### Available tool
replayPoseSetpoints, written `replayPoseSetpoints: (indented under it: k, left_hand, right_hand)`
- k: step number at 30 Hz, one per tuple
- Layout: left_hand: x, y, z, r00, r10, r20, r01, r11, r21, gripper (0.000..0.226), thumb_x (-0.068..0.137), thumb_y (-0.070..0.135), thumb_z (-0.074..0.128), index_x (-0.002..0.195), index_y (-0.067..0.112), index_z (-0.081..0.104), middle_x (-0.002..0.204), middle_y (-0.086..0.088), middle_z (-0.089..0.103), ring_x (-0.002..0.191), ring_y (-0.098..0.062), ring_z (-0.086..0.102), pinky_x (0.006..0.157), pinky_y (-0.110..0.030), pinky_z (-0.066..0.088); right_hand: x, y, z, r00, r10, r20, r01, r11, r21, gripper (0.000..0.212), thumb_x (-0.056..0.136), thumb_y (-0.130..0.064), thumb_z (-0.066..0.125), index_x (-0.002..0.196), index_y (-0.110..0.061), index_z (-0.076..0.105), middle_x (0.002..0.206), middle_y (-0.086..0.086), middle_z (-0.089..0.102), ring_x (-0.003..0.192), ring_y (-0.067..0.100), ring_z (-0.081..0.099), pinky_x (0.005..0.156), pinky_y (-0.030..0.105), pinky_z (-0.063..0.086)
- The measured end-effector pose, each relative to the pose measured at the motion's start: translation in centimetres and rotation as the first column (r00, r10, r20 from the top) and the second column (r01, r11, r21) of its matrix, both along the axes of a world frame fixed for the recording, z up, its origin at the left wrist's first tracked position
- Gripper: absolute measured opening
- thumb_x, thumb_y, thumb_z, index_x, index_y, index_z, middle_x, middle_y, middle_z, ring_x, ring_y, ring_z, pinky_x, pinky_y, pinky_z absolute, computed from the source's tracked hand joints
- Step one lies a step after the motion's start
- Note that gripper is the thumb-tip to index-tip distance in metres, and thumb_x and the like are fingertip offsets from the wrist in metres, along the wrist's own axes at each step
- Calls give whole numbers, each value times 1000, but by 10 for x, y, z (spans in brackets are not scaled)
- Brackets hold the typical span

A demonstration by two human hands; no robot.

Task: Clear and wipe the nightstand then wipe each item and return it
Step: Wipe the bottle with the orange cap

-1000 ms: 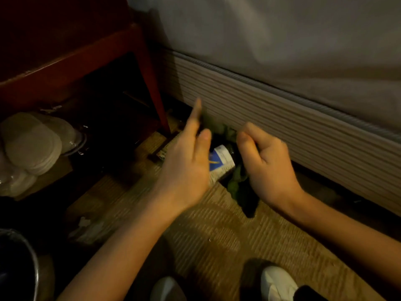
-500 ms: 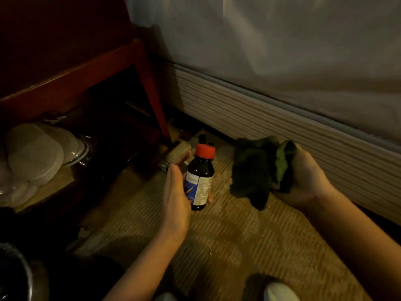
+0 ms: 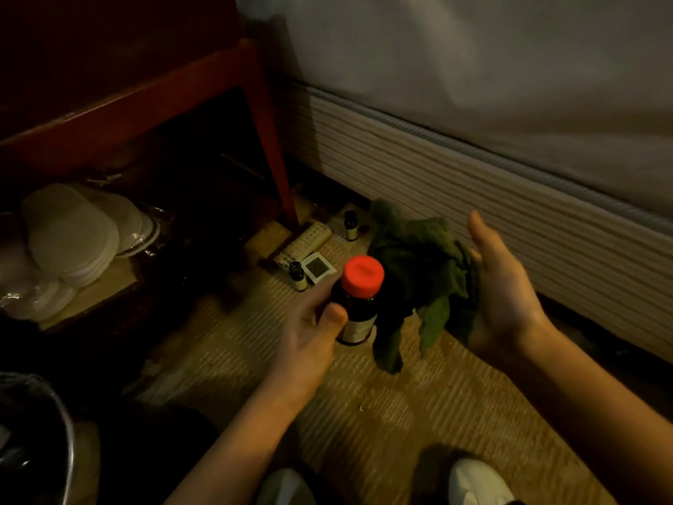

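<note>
- Nightstand (image 3: 153, 89), dark red wood, stands at upper left beside the bed (image 3: 473, 169); its things sit on the carpeted floor (image 3: 364, 413), presumably cleared off so the top could be wiped.
- Left hand (image 3: 309, 333) is closed around the dark bottle (image 3: 358, 308), thumb across the front of its pale label, holding it upright above the floor, likely so the cloth can reach its sides.
- Bottle looks like dark glass or plastic with a bright orange-red cap; the label text is too dim to read.
- Right hand (image 3: 499, 289) is largely spread, fingers extended, with the green cloth (image 3: 418, 271) draped against its palm and hanging in folds just beside the bottle; how firmly it grips the cloth I cannot tell.
- Judging by this, the wiping of single items is under way.
- Waiting on the floor near the nightstand leg: two small vials (image 3: 298, 277), a remote control (image 3: 306, 244) and a small square card (image 3: 318, 267).
</note>
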State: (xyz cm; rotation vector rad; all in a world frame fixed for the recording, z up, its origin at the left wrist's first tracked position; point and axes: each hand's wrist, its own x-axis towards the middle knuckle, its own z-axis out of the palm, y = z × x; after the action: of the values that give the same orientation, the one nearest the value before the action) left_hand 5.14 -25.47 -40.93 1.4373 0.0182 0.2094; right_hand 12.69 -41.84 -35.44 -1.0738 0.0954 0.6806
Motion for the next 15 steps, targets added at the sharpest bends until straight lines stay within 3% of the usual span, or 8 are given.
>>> replayPoseSetpoints:
  k: [2,4,7,10,11,14,15]
  left_hand:
    - [1,0,0,998,-25,-53,17,989,-150,53,66,72,66,109,41,69,113,12,69,113,-8,60,93,-32,50]
    - [2,-1,3,993,-57,-103,28,965,-260,52,78,63,58,114,27,67,109,4,70,106,-13,64,85,-28,52]
    - [2,-7,9,958,-144,-247,43,927,-373,59,87,64,31,97,19,69,75,-5,67,65,-16,64,58,-23,51]
    - [0,-12,8,913,-259,-315,115,904,-411,65,85,62,18,100,17,64,65,-3,58,50,-11,53,44,-18,41]
    - [0,-14,7,909,-255,-330,117,915,-386,66,85,60,17,110,16,60,68,-1,62,52,-10,57,46,-19,44]
    - [3,-17,11,910,-236,-341,150,954,-259,68,88,55,18,139,17,43,102,-2,72,90,-12,70,77,-25,55]
    - [2,-17,14,897,-251,-363,169,955,-243,65,92,52,17,134,13,47,92,-1,74,81,-8,70,70,-19,55]
  right_hand:
    - [-5,3,0,999,16,32,-18,998,53,54,93,-48,33,80,-15,74,76,4,73,63,12,70,48,19,51]
    - [-7,5,-1,992,47,120,-55,997,60,45,91,-35,40,69,-17,75,68,6,69,57,14,66,47,21,50]
    - [-10,9,-3,964,162,210,-175,984,42,32,82,-25,54,99,-1,66,77,27,61,63,36,62,56,39,54]
    - [-14,10,-8,949,196,248,-184,980,-70,34,73,-22,56,101,-5,64,82,20,62,68,30,61,65,42,50]
    - [-14,10,-8,938,207,277,-180,976,-120,33,71,-22,58,99,-6,64,85,18,63,71,29,61,68,43,48]
    - [-12,5,-7,904,316,288,-280,947,-161,39,73,-20,58,110,-7,61,96,20,67,75,26,67,63,35,54]
    - [-12,2,-6,894,357,269,-333,934,-133,40,76,-19,57,114,-7,60,99,22,67,72,25,69,60,33,56]
